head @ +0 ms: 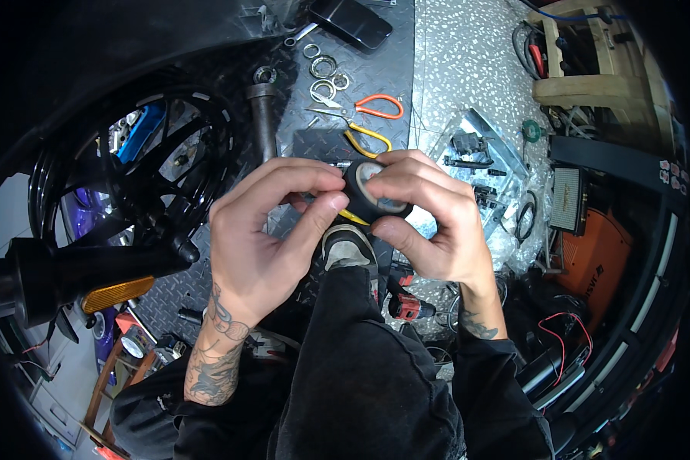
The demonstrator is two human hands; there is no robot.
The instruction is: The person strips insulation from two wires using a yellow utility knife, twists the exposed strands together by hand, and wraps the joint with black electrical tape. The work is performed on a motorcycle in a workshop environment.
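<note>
A roll of black tape (378,187) with a pale core is gripped in my right hand (437,213), fingers over the core and thumb at the lower edge. My left hand (264,224) brings thumb and index fingertips close together at the roll's left edge. Whether a tape end lies between them is hidden. Under the hands a yellow strip (353,217) shows, partly covered. Just beyond the hands lie open scissors (345,112) with one orange and one yellow handle. A dark metal tube (263,123) is left of them.
Metal rings (323,67), a combination wrench (301,35) and a smartphone (352,22) lie on the diamond-plate surface (374,72). A black motorcycle wheel (132,167) stands left. Right are connectors (468,144) on clear plastic, a red drill (408,305) and a wooden stool (586,89).
</note>
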